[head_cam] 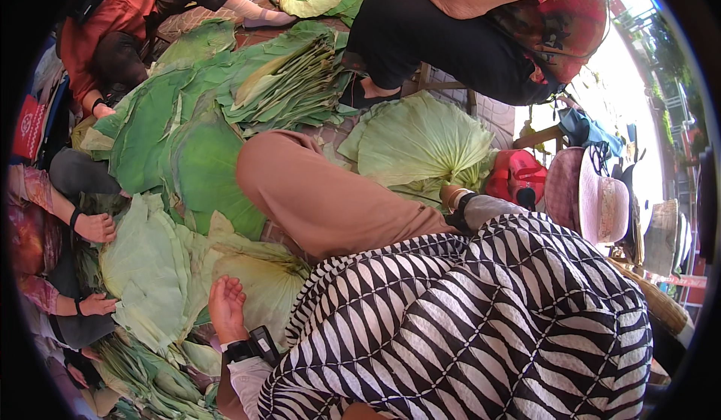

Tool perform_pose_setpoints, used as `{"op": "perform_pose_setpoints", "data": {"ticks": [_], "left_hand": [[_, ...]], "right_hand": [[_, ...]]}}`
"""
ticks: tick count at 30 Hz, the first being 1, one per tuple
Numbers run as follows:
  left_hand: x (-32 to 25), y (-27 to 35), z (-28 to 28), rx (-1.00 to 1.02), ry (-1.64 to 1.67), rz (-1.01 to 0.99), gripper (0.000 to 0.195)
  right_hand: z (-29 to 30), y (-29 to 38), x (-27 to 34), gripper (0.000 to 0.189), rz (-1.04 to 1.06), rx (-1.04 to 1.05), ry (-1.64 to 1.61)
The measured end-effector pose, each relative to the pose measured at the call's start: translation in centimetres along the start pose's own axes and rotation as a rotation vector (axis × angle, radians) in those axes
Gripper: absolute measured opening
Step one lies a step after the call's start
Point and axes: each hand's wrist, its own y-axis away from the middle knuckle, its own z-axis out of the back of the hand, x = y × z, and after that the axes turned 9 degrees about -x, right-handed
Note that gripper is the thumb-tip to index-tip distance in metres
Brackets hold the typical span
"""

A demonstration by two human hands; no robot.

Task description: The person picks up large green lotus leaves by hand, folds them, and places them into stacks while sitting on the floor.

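My left hand [227, 307] is raised palm up, its fingers loosely bent with nothing in them. It is over or beside pale folded lotus leaves [259, 282]; a black band and a small device [263, 343] are on that wrist. My right hand [450, 197], partly hidden behind my patterned shirt and sleeve, is at the ribbed base of a pale green fan-shaped lotus leaf [422, 138]. Whether its fingers grip the leaf cannot be seen. Between my hands rises my knee in pink-brown trousers [315, 194].
Broad green leaves [203, 155] and a thick leaf stack [293, 76] cover the paving ahead. At left, a co-worker's hands [96, 228] are by pale leaves [149, 273]. Another person's dark-trousered leg [388, 31] is at top. A red bag [515, 177] and hats [602, 200] are at right.
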Motion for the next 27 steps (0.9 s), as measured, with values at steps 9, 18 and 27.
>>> {"op": "perform_pose_setpoints", "data": {"ticks": [9,18,27], "left_hand": [[-0.6,0.8,-1.0,0.04,-0.046,-0.023,0.015],[-3.7,3.2,-1.4,0.094,0.024,-0.145,0.014],[-4.6,3.5,-0.3,0.078,0.066,-0.125,0.015]], "right_hand": [[-0.1,-5.0,3.7,0.027,0.836,-0.018,0.174],[33.0,-0.5,25.0,0.026,1.112,-0.191,-0.057],[40.7,12.7,47.9,0.032,1.403,-0.028,-0.259]]}}
